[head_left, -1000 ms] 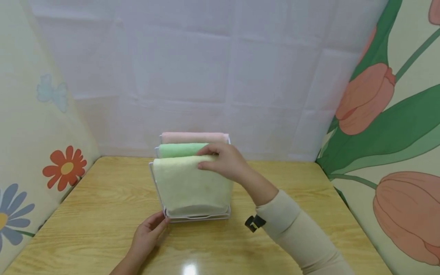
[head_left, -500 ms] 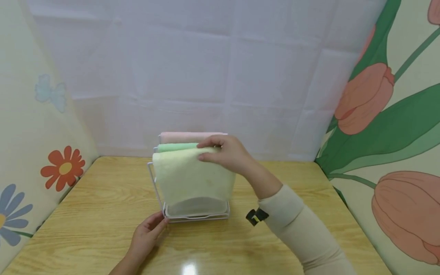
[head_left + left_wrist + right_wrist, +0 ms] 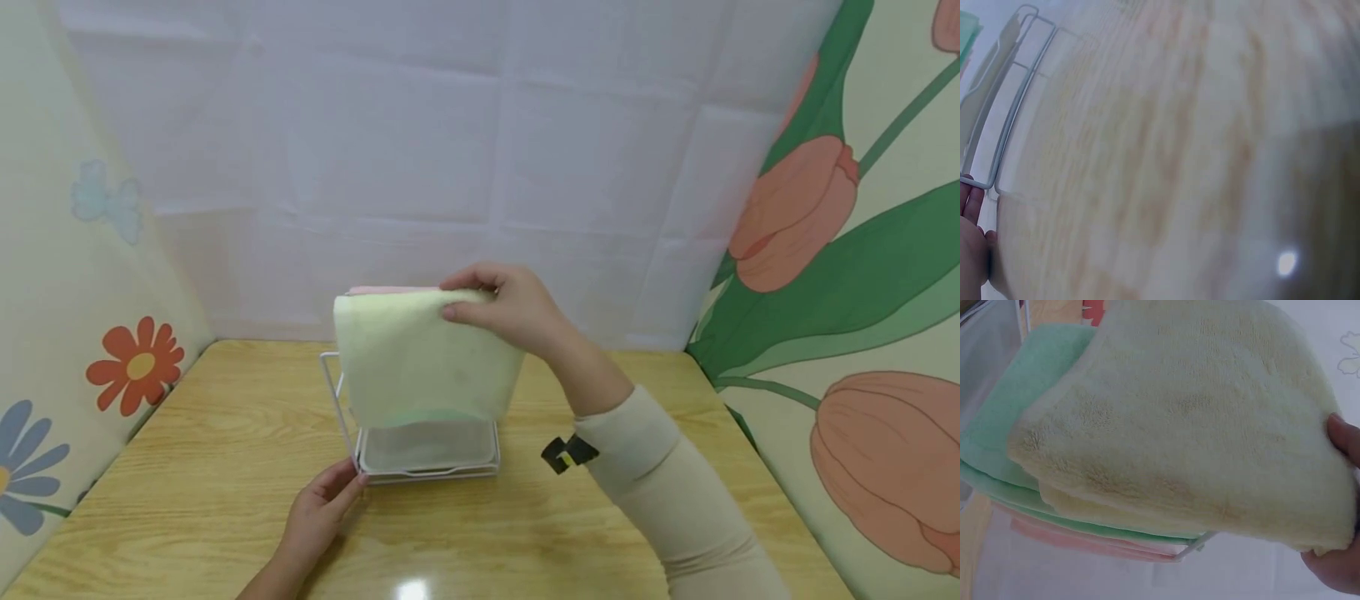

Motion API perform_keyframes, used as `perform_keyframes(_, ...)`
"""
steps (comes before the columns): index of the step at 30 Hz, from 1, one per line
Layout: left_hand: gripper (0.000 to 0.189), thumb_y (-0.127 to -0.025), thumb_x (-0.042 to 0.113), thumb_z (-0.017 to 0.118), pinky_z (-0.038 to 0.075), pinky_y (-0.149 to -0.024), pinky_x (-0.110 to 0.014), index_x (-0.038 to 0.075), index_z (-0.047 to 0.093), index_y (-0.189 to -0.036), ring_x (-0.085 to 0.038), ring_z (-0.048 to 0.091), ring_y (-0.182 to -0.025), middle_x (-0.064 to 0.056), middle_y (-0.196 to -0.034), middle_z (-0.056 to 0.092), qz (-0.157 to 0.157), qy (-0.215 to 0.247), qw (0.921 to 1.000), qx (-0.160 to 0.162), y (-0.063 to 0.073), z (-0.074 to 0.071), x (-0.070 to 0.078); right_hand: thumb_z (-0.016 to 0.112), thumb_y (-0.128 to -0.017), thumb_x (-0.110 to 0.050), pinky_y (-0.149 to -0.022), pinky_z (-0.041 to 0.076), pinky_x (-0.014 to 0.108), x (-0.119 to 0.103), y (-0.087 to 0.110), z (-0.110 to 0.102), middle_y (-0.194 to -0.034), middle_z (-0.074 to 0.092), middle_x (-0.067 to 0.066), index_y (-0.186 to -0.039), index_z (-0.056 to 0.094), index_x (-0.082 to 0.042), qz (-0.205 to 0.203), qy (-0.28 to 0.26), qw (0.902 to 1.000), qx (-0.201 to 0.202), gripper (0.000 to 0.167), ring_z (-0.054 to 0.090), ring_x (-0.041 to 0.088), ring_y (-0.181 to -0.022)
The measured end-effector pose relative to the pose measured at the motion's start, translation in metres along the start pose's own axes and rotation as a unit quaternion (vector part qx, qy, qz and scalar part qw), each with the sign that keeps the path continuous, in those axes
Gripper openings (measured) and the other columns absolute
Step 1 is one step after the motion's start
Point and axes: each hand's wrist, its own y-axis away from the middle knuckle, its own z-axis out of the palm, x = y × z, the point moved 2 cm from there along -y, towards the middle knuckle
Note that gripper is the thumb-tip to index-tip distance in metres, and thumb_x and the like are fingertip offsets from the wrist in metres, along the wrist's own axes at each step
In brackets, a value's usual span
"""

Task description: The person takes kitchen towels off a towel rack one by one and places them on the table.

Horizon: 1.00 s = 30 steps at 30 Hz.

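Note:
My right hand (image 3: pixel 517 312) pinches the top edge of a folded pale yellow towel (image 3: pixel 427 358), thumb in front and fingers behind. The towel hangs raised over the front of a white wire rack (image 3: pixel 338 408). My left hand (image 3: pixel 318 512) holds the rack's lower front left corner, thumb and fingers at the wire. A folded green towel (image 3: pixel 1029 394) hangs on the rack behind the yellow one, and a pink towel (image 3: pixel 1091 544) is farther back. In the head view the yellow towel hides most of both.
The rack stands on a wood-grain table (image 3: pixel 615 517). Behind it is a white cloth backdrop (image 3: pixel 390 150). Flower-patterned panels (image 3: pixel 885 317) flank both sides. A black strap (image 3: pixel 567 454) sits at my right cuff.
My right hand has lifted the yellow towel upward off the rack's front, uncovering more of the rack's lower front. My left hand has stayed at the rack's corner.

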Motion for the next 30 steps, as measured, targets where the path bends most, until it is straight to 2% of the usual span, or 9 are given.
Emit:
perform_keyframes(7, 0.045, -0.093, 0.017, 0.068, 0.053, -0.079, -0.009, -0.006, 0.056, -0.131, 0.015, 0.057, -0.091, 0.035, -0.094, 0.06, -0.004, 0.015, 0.9999, -0.004, 0.001, 0.001, 0.002, 0.08, -0.082, -0.024, -0.067, 0.054, 0.024, -0.009, 0.0, -0.013, -0.104, 0.074, 0.002, -0.106, 0.074, -0.014, -0.005, -0.018, 0.9997, 0.018, 0.026, 0.064, 0.011, -0.082)
perform_keyframes(18, 0.045, -0.093, 0.017, 0.069, 0.053, -0.079, -0.009, -0.004, 0.057, -0.13, 0.016, 0.057, -0.09, 0.028, -0.1, 0.065, -0.014, 0.003, 0.9999, 0.008, 0.001, 0.001, 0.003, 0.081, -0.081, -0.024, -0.066, 0.055, 0.024, -0.027, 0.002, -0.038, -0.105, 0.074, 0.002, -0.108, 0.074, -0.015, 0.001, -0.028, 0.9982, 0.053, 0.029, 0.065, 0.011, -0.08)
perform_keyframes(25, 0.045, -0.093, 0.017, 0.069, 0.052, -0.078, -0.008, -0.006, 0.057, -0.129, 0.017, 0.056, -0.09, 0.037, -0.091, 0.058, 0.003, 0.004, 1.0, 0.005, -0.001, 0.003, 0.001, 0.082, -0.081, -0.02, -0.064, 0.054, 0.022, -0.035, 0.007, -0.054, -0.103, 0.074, 0.005, -0.109, 0.073, -0.011, -0.017, -0.035, 0.9958, 0.083, 0.031, 0.063, 0.009, -0.075)
perform_keyframes(30, 0.044, -0.093, 0.016, 0.069, 0.051, -0.079, -0.008, -0.007, 0.058, -0.128, 0.017, 0.056, -0.091, 0.037, -0.091, 0.057, 0.016, 0.001, 0.9999, 0.004, -0.001, 0.004, 0.001, 0.082, -0.08, -0.018, -0.064, 0.053, 0.02, -0.039, 0.011, -0.065, -0.1, 0.075, 0.003, -0.108, 0.074, -0.009, -0.04, -0.029, 0.9938, 0.1, 0.031, 0.062, 0.007, -0.075)
